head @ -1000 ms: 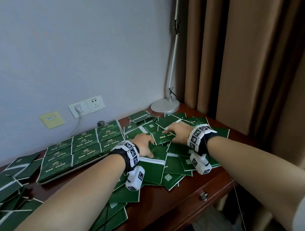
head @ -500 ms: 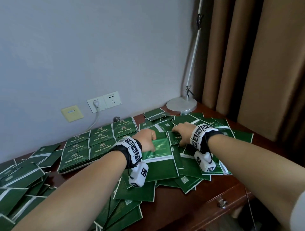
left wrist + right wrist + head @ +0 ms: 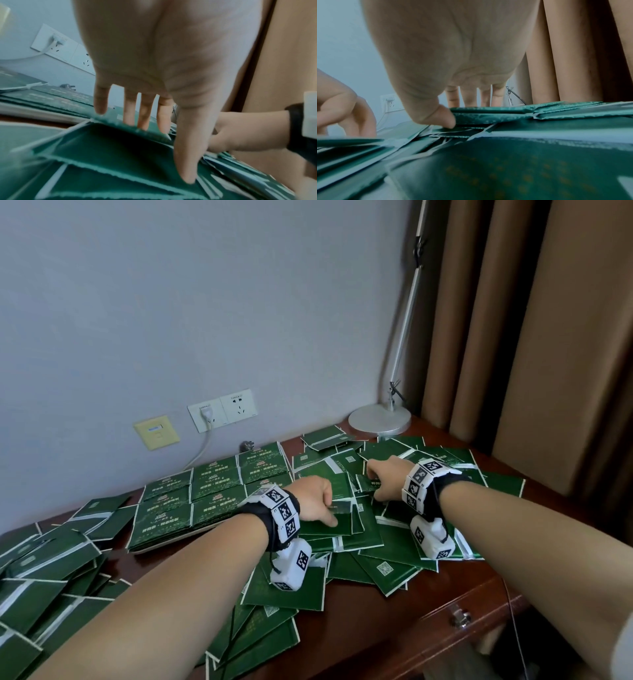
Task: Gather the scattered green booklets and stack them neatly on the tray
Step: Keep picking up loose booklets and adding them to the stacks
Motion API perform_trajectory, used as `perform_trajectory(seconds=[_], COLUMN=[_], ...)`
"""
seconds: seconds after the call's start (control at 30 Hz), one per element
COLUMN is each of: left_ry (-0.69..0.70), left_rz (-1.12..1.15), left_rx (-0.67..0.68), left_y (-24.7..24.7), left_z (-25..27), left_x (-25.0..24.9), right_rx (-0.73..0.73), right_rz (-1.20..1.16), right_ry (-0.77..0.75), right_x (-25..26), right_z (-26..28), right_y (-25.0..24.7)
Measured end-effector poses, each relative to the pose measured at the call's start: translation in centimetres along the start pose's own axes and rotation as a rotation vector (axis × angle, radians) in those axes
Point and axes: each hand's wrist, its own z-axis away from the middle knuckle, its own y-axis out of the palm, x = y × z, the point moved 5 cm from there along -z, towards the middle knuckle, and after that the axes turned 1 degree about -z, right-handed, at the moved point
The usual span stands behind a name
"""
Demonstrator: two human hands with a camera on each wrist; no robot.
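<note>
Left hand (image 3: 317, 501), pinching a booklet (image 3: 337, 520) it earlier only pressed, now draws it off the heap toward the tray (image 3: 161, 546), while right hand (image 3: 385, 479) has clamped thumb and fingers on another booklet (image 3: 488, 117): pickup begun, stacking pending

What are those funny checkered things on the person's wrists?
Each bare forearm wears a black wristband ringed with white square tiles printed with black pixel patterns. Under each wrist hangs a small white camera block with the same patterns, joined by a thin black cable. A pale sleeve edge shows on the right arm.
</note>
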Motion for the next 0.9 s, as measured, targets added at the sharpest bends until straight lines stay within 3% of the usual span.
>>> perform_trajectory(seconds=[0.13,0.4,0.73,0.9], left_ry=[-0.001,-0.032,-0.049,-0.077], left_rz=[-0.077,-0.143,0.006,0.039], left_rx=[0.064,0.003,-0.076,-0.112], left_y=[1.5,2.2,0.4,-1.2], left_z=[0.1,0.5,2.0,3.3], left_x=[-0.2,0.1,1.3,4.5], right_rx=[-0.012,-0.028,-0.159,-0.199], right_rz=[0.009,0.019,-0.018,-0.011], right_ry=[0.017,-0.050,-0.094,-0.139], right_x=[-0.4,-1.0,1.5,4.9], right_z=[0.6,0.9,1.2,0.3], right_y=[0.1,0.4,-2.1,-3.5])
